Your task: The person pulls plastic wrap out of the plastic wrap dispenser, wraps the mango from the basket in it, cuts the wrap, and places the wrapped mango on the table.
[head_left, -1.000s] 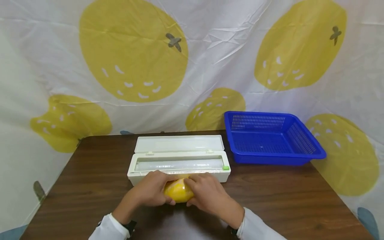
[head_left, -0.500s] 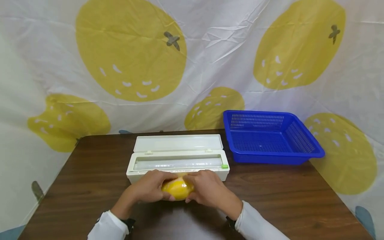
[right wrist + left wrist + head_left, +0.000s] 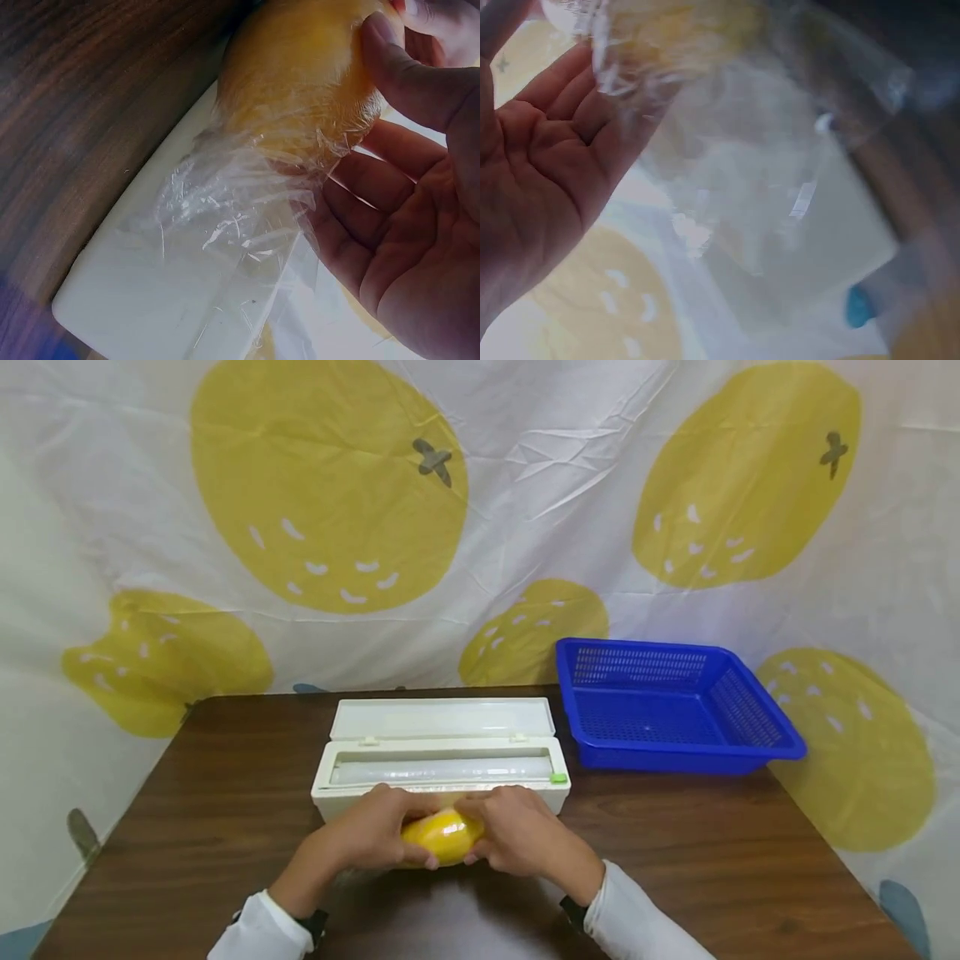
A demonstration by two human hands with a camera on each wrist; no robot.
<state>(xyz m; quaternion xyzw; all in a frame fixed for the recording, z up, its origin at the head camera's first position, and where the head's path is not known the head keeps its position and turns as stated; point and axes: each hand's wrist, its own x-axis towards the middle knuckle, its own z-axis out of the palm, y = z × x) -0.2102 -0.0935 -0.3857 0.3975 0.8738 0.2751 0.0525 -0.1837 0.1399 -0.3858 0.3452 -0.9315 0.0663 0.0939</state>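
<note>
In the head view, both hands hold a smooth yellow mango-like fruit [image 3: 445, 837] in front of a white cling film dispenser [image 3: 441, 745]. My left hand [image 3: 375, 831] grips its left end, thumb low and fingers over the top. Opposite it, the right hand [image 3: 522, 833] grips the other end in the same way. Clear cling film [image 3: 225, 195] covers the fruit, and its loose, crumpled ends hang off the side in the right wrist view. There the right thumb presses on the wrapped skin. Wrinkled film [image 3: 727, 150] also fills the middle of the left wrist view, partly blurred.
The dispenser's lid [image 3: 442, 718] is tipped back, showing the film roll [image 3: 442, 770] and a green slider [image 3: 558, 778]. A blue plastic basket [image 3: 682, 750] stands at the table's back right. Behind the brown wooden table [image 3: 675, 860] hangs a fruit-print cloth [image 3: 525, 527].
Both hands keep their hold on the fruit in front of the dispenser. The fruit has shifted and turned only slightly between them.
</note>
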